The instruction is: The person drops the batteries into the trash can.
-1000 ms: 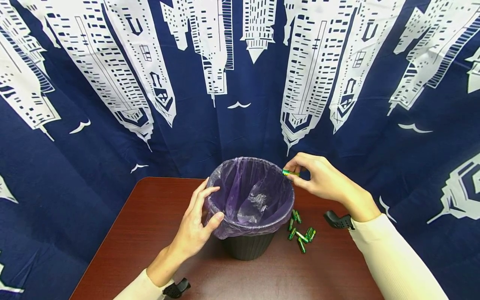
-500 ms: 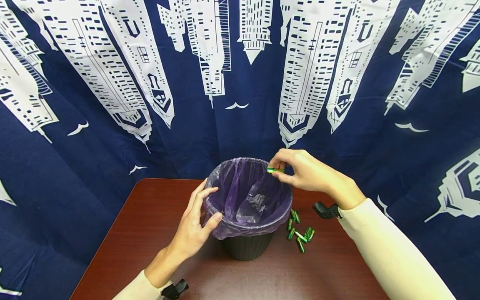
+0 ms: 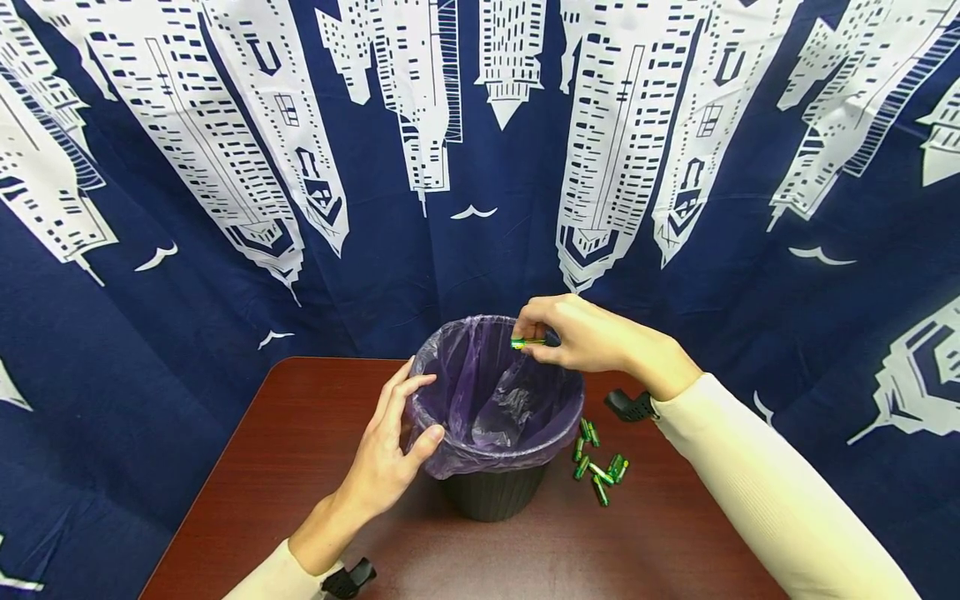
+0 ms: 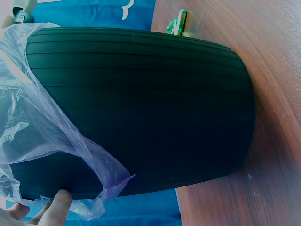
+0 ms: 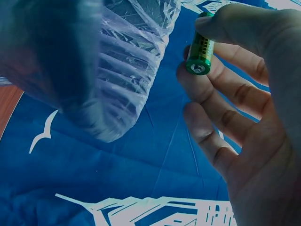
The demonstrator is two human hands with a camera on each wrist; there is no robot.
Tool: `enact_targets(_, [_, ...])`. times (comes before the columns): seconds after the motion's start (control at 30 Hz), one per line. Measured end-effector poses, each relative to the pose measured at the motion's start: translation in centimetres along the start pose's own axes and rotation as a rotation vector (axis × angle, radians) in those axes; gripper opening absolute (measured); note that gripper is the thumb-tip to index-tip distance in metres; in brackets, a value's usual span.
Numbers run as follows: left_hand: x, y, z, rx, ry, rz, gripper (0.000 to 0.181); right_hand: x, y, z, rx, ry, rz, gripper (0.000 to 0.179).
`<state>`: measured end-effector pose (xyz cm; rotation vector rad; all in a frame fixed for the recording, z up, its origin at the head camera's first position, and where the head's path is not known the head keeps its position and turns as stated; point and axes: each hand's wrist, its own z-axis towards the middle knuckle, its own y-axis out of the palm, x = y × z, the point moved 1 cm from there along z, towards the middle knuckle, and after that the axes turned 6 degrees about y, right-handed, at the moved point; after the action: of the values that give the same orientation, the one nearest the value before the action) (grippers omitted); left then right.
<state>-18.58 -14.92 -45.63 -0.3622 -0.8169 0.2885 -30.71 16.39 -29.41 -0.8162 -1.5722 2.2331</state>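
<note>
A black, ribbed trash bin (image 3: 495, 496) stands on the table, lined with a thin purple plastic bag (image 3: 457, 417) folded over its rim. My left hand (image 3: 386, 458) rests against the bin's left side, fingers fairly straight, with fingertips over the bag-covered rim. In the left wrist view, a finger (image 4: 57, 209) lies on the bin's outer wall. Over the bin's opening, my right hand (image 3: 581, 333) pinches a green and gold battery (image 5: 202, 49) between thumb and fingers. Its other fingers are spread and slightly bent. Several similar batteries (image 3: 600, 473) lie on the table to the right of the bin.
The reddish-brown wooden table (image 3: 300, 442) has a rounded far left corner. Directly behind it hangs a dark blue cloth (image 3: 390, 275) with white city buildings. Black straps (image 3: 630, 406) sit at both wrists.
My right hand has moved left with the battery, from the bin's right rim to over its opening. The left hand stays on the bin.
</note>
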Motion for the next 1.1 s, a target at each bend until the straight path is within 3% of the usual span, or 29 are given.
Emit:
enact_targets(0.4, [0.0,-0.1,-0.1,-0.004,-0.006,-0.009,0.068,-0.8,0.2,1.3,-0.074,0.014,0.019,0.009])
enact_targets(1.1, [0.1,-0.2,0.0,-0.020,-0.017,-0.012,0.068,-1.1,1.1,3.3,-0.118,0.019,0.006,0.009])
